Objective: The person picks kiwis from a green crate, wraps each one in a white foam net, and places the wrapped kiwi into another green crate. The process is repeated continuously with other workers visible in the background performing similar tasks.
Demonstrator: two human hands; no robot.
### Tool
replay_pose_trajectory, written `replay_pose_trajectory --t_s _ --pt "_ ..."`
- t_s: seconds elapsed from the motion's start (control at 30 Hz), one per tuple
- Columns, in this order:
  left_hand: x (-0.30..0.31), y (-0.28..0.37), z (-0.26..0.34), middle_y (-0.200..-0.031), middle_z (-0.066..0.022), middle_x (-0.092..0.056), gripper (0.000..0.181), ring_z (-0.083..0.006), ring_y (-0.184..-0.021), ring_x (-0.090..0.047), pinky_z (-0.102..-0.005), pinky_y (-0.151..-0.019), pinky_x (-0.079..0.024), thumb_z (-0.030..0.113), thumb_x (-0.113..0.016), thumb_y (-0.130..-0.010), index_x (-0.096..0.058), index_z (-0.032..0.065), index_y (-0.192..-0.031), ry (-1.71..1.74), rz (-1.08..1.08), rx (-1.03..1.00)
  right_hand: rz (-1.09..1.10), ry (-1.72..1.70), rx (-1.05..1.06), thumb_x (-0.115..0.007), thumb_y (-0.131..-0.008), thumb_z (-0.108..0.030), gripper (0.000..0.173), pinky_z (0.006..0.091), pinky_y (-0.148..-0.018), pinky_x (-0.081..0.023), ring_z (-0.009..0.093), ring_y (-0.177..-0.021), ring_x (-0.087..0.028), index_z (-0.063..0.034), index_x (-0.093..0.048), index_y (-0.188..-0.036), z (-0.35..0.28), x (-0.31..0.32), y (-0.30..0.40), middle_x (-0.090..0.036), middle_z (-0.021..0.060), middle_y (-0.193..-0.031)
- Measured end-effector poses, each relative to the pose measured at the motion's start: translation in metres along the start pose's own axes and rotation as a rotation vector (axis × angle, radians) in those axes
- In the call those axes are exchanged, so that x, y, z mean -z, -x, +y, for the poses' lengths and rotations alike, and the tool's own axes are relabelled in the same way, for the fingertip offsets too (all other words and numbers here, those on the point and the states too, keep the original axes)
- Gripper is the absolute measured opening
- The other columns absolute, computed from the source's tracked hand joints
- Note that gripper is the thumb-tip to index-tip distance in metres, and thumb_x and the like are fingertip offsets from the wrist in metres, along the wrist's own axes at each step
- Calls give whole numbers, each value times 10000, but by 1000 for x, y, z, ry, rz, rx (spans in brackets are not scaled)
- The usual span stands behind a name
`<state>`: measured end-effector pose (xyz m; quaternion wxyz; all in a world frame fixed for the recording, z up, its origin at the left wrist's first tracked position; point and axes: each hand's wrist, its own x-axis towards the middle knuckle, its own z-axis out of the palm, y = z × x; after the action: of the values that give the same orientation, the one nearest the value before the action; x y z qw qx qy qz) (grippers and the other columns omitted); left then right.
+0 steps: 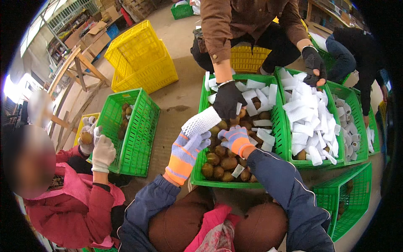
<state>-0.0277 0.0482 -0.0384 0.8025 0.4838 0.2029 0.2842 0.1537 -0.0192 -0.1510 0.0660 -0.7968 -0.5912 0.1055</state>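
My left hand (184, 156), in a grey-blue and orange striped knit glove, grips a white foam net sleeve (201, 121) over the left side of a green plastic crate (226, 183). Inside that crate lie many brown kiwifruits (229, 163) with loose foam net sleeves (264, 137) scattered among them. My right hand (236, 138), in a matching glove, reaches down onto the kiwifruits near the crate's middle. Its fingertips are among the fruit, and whether they hold one cannot be made out.
Opposite, a co-worker's black-gloved hand (228, 99) reaches into the same crate. A crate heaped with foam sleeves (310, 116) adjoins on the right. Leftward, another person's gloved hand (105, 152) is beside a green crate (135, 138). Yellow crates (143, 63) are stacked behind.
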Motion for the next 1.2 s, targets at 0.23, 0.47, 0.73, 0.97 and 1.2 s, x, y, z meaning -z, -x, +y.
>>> replay_pose_trajectory --t_s 0.23,0.47,0.73,0.97,1.2 --pt "-14 -3 -3 -1229 -150 -430 734 -279 -1108 -454 -338 -870 -427 149 -730 -638 -376 54 -1274 -1113 -132 -441 221 -1834 -255 -611 -815 -165 407 259 -570 -484 105 -739 -543 -110 -436 -1179 -16 57 62 -548 40 -909" --pt "-43 12 17 -1073 -106 -522 586 -280 -965 -536 -338 -798 -462 193 -745 -621 -510 121 -1153 -1282 -200 -562 289 -1444 -107 -568 -836 -198 296 271 -684 -462 123 -805 -531 -26 -469 -1057 -54 95 86 -541 59 -912" --pt "-45 14 13 -1105 -56 -531 614 -152 -1005 -506 -298 -852 -421 173 -751 -653 -446 30 -1167 -173 -455 94 74 -1709 382 -510 -879 -219 477 312 -930 -376 198 -1085 -487 -8 -364 -1280 15 94 67 -518 116 -1172" --pt "-45 25 17 -1145 -74 -523 751 -194 -1000 -534 -342 -840 -465 150 -790 -591 -396 51 -1222 -42 -413 206 -49 -1867 632 -633 -771 -202 272 304 -814 -421 171 -906 -541 -37 -563 -976 -10 99 73 -577 81 -973" --pt "-52 16 30 -911 -115 -548 481 -265 -789 -575 -321 -702 -480 62 -777 -533 -579 69 -972 -1163 -11 -791 744 -1002 306 -658 -675 -38 179 309 -560 -403 181 -641 -499 -56 -481 -698 -50 103 108 -506 75 -716"
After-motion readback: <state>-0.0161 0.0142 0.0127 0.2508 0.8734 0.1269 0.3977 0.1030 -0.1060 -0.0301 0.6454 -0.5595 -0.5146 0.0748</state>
